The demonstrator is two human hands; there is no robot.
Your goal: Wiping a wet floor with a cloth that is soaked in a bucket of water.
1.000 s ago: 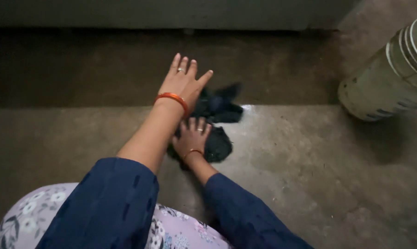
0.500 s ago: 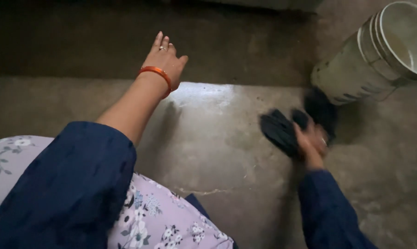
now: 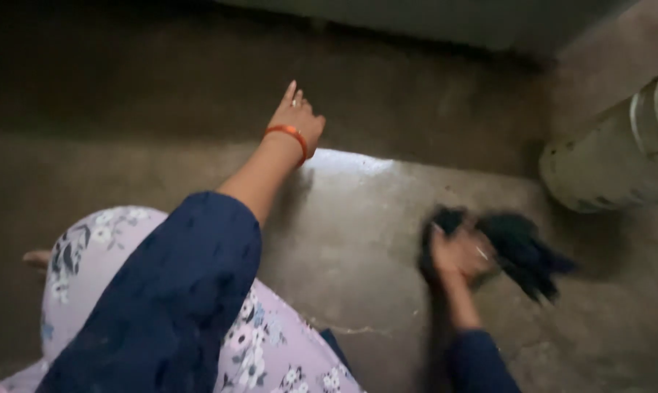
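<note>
Cloth point(image 3: 522, 251), dark and limp, is in the right hand point(image 3: 461, 251), on the right side of the scene and just above the concrete floor point(image 3: 358, 240). This hand is blurred, so the exact grip is hard to read, but the fingers look closed around the bunched middle of the cloth. One part of the fabric sticks out to the left of the hand and a bigger part hangs to the right of the fingers, with ragged, pointed ends. The right forearm comes up from the near edge in a dark blue sleeve point(image 3: 478, 364), and the wrist is bare. The left hand point(image 3: 296, 116) is stretched far forward on the left side, well apart from the cloth. Its palm faces down, the fingers are open and straight and held close together, and they hold nothing. I cannot tell if the fingertips touch the ground. A thin orange bangle point(image 3: 286, 135) sits on the left wrist, and the upper arm has the same blue sleeve. Below it there is light purple fabric point(image 3: 256, 349) with a small flower print. The floor is rough and grey, with a pale shiny patch between the two hands and a thin crack nearer to the person. A pale round bucket point(image 3: 613, 164) lies on its side at the far right, near the cloth but not touching it.
</note>
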